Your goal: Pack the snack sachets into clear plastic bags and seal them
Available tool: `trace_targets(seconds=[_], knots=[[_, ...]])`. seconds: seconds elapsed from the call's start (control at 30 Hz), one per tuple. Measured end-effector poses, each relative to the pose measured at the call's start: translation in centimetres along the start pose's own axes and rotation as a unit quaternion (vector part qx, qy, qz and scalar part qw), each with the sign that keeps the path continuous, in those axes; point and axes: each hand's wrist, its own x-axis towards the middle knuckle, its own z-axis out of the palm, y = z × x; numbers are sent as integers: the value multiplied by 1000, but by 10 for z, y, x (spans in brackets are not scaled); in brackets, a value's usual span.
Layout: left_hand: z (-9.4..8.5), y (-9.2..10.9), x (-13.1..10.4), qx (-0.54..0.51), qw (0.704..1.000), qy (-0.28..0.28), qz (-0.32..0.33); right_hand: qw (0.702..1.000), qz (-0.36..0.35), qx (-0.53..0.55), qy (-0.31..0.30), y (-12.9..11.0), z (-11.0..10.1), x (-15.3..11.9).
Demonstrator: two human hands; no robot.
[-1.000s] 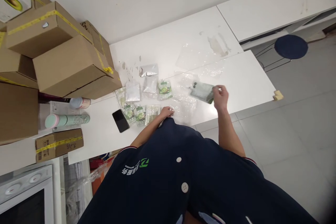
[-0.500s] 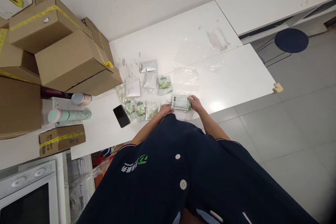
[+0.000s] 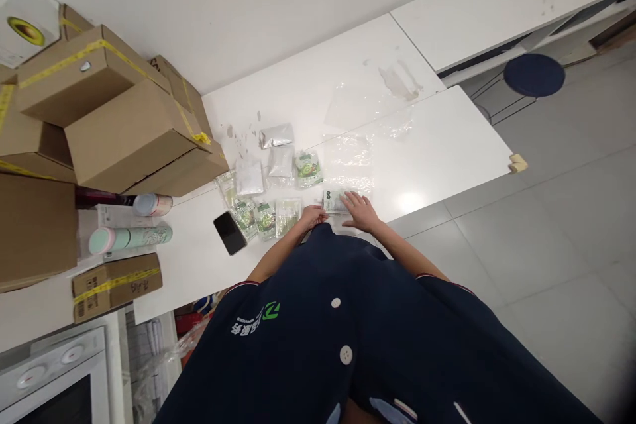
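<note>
Looked like the packing corner of a small shop or office

Pretty sure this was some kind of packing or stock spot, though I couldn't say exactly which business. Brown cardboard boxes with yellow tape were piled against a plain white wall, and small clear-and-green printed pouches lay on a long glossy white worktop. The dark navy shirt with a printed logo read as staff wear. There was also a white appliance with round knobs, a round dark-blue stool and a grey tiled floor.
</note>
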Motion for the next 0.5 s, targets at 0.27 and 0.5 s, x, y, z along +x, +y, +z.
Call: trace_targets(seconds=[0.27,0.5], knots=[[-9,11,-25,-67,993,-78,-56,997,-44,-35,-57,2,-13,-12],[-7,29,-28,-162,985,-41,-50,974,-3,42,-221,12,-62,36]])
